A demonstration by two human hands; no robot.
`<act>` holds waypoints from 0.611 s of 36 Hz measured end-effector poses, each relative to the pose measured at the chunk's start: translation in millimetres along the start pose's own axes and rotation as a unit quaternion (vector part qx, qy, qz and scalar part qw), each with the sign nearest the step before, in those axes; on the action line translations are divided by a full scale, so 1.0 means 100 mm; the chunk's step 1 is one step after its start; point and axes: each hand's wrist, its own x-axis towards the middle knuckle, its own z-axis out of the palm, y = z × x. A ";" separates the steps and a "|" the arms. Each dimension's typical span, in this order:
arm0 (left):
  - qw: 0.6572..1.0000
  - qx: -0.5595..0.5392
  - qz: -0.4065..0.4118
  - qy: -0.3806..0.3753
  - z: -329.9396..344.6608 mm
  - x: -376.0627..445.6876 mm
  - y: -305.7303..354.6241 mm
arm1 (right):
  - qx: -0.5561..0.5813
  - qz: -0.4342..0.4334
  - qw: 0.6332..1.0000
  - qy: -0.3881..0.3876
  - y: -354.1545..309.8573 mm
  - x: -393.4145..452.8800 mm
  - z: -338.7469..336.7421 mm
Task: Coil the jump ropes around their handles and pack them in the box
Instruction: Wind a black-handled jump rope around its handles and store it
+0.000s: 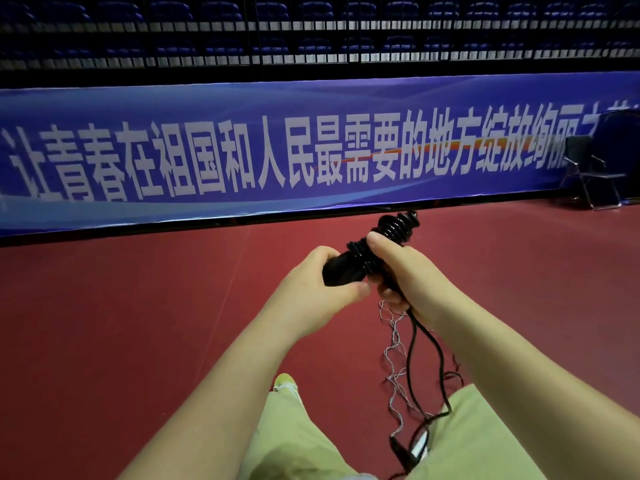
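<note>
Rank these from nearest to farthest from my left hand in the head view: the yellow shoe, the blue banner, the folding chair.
From the left hand:
1. Yellow shoe, on the red floor just below the hand.
2. Blue banner, along the wall ahead.
3. Folding chair, far right, by the banner's end.

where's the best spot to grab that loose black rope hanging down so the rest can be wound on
Judging by its hang, pinch the loose black rope just below the right hand, coming from the side. There it drops straight and taut from the wound handles that the left hand grips; lower down it loops beside tangled thin threads.
</note>
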 end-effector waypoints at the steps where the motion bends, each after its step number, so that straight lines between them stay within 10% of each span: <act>1: 1.000 -0.008 0.005 -0.002 0.00 0.00 0.01 | 0.003 -0.012 1.000 0.005 -0.01 0.00 0.00; 6: 0.973 -0.185 -0.020 -0.133 -0.04 -0.05 0.06 | 0.096 -0.030 0.995 0.003 -0.06 -0.01 0.00; 18: 0.709 -0.538 -0.068 -0.450 0.01 -0.14 -0.06 | 0.123 -0.067 0.988 -0.064 -0.14 -0.11 0.10; 22: 0.720 -0.539 -0.102 -0.425 0.02 -0.16 -0.01 | 0.034 -0.071 0.994 -0.071 -0.16 -0.14 0.08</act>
